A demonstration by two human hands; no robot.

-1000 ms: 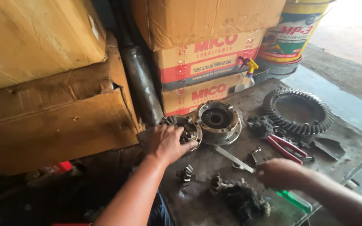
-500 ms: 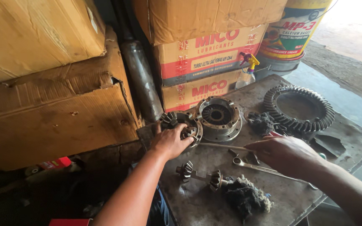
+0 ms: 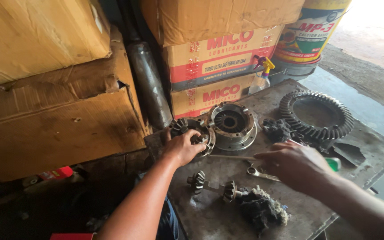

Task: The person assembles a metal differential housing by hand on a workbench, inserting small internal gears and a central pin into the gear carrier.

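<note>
My left hand (image 3: 184,146) grips the rim of a round, greasy gear case half (image 3: 188,127) with small toothed gears inside it, at the table's back left. Touching it on the right sits a round differential housing (image 3: 231,124), open side up. My right hand (image 3: 296,163) is closed around a long screwdriver; its green handle (image 3: 334,163) shows behind the hand. The screwdriver's metal shaft (image 3: 230,156) lies level and points left toward the gear case. Just below my right hand's fingers lies a combination wrench (image 3: 263,174).
A large ring gear (image 3: 317,116) lies at the back right of the metal table (image 3: 210,218). Two small gears on a cross shaft (image 3: 214,186) and a dirty rag (image 3: 261,211) sit near the front. Cardboard boxes (image 3: 58,120), a spray bottle (image 3: 263,73) and a bucket (image 3: 310,35) line the back.
My right hand moved up and left with the screwdriver, whose shaft turned from slanted to level. My left hand stayed on the gear case half.
</note>
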